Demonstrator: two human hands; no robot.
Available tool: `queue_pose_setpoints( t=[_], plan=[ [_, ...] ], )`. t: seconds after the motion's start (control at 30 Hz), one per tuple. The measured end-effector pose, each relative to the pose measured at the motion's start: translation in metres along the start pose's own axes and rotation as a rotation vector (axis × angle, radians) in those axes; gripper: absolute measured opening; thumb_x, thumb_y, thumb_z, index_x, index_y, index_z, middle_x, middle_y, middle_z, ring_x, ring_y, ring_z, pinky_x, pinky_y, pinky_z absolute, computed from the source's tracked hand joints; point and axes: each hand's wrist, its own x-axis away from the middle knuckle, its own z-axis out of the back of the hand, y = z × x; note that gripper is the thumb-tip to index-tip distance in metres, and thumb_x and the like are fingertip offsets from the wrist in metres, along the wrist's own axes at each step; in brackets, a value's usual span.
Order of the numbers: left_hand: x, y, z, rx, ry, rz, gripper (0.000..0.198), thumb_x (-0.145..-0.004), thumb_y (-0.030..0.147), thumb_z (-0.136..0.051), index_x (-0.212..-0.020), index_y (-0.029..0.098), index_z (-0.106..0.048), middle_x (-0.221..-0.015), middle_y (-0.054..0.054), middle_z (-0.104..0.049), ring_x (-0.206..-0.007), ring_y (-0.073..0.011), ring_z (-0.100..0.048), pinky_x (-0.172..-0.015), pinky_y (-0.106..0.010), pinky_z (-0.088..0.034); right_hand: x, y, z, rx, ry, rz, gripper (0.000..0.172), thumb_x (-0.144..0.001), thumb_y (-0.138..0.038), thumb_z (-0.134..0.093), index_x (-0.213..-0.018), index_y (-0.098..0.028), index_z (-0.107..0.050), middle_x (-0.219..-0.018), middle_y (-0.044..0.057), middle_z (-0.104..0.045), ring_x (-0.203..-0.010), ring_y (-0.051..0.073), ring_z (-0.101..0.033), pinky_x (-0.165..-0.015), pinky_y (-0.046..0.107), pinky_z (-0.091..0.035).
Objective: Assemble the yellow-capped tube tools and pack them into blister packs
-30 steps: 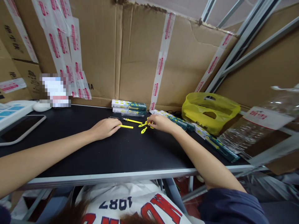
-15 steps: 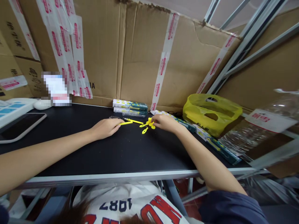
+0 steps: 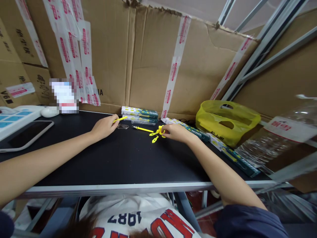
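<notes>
The left hand [image 3: 104,127] has its grip closed on a slim yellow rod [image 3: 121,119], thumb and fingers pinched together at one end while the rest juts out to the right, above the dark surface [image 3: 138,162]. The right hand [image 3: 174,132] has its fingertips at a cluster of small yellow pieces [image 3: 155,139]; whether that grip is clamped on one or only touches them, I cannot tell. Between the hands lies a second, metal-tipped yellow rod [image 3: 145,129], near the cluster.
</notes>
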Motion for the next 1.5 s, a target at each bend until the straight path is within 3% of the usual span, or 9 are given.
queue_pose_setpoints(
  t=[0.1,0.3,0.43,0.97,1.2,1.5],
  plan=[
    [0.0,-0.001,-0.004,-0.005,-0.048,0.03,0.026,-0.092,0.041,-0.04,-0.091,0.021,-0.057,-0.077,-0.002,-0.065,-0.069,-0.0199,-0.06,-0.054,-0.028,-0.033,0.0,-0.001,0.0,-0.005,0.016,-0.003,0.017,-0.087,-0.031,-0.056,-0.096,-0.022,-0.067,-0.092,0.005,-0.071,-0.083,0.019,-0.064,-0.07,0.026,-0.04],
    [0.001,-0.004,-0.014,-0.025,-0.144,-0.081,0.033,-0.09,0.039,-0.043,-0.114,0.026,-0.062,-0.104,-0.003,-0.065,-0.089,-0.0202,-0.062,-0.065,-0.027,-0.04,0.0,-0.008,0.0,0.004,0.019,0.02,0.019,-0.088,-0.031,-0.054,-0.097,-0.021,-0.067,-0.093,0.005,-0.071,-0.081,0.019,-0.063,-0.066,0.027,-0.039],
    [0.0,-0.008,-0.017,-0.055,-0.192,-0.063,0.032,-0.09,0.039,-0.041,-0.104,0.025,-0.067,-0.096,-0.004,-0.062,-0.084,-0.0199,-0.061,-0.061,-0.027,-0.038,0.0,-0.011,0.0,-0.005,0.025,0.033,0.019,-0.089,-0.031,-0.054,-0.098,-0.022,-0.067,-0.093,0.005,-0.071,-0.081,0.019,-0.063,-0.066,0.027,-0.038],
    [0.0,-0.011,-0.018,0.019,-0.168,-0.08,0.025,-0.089,0.039,-0.043,-0.094,0.023,-0.062,-0.099,-0.003,-0.065,-0.086,-0.0199,-0.061,-0.064,-0.027,-0.04,0.0,-0.012,0.001,0.043,0.146,0.044,0.02,-0.091,-0.032,-0.051,-0.096,-0.02,-0.066,-0.099,0.006,-0.069,-0.088,0.019,-0.063,-0.071,0.027,-0.04],
    [0.0,-0.01,-0.018,0.028,-0.167,-0.078,0.027,-0.089,0.04,-0.044,-0.094,0.023,-0.064,-0.098,-0.004,-0.066,-0.084,-0.0201,-0.062,-0.063,-0.027,-0.039,0.001,-0.011,0.008,0.107,0.121,-0.046,0.02,-0.091,-0.028,-0.048,-0.097,-0.021,-0.066,-0.1,0.007,-0.069,-0.09,0.02,-0.062,-0.071,0.027,-0.041],
    [0.0,-0.009,-0.018,0.064,-0.194,-0.114,0.029,-0.09,0.038,-0.041,-0.097,0.023,-0.064,-0.099,-0.004,-0.064,-0.087,-0.0203,-0.061,-0.067,-0.027,-0.04,0.003,-0.004,0.007,0.084,-0.014,-0.106,0.018,-0.082,-0.021,-0.056,-0.095,-0.022,-0.068,-0.095,0.006,-0.07,-0.08,0.019,-0.062,-0.063,0.026,-0.037]
  ],
)
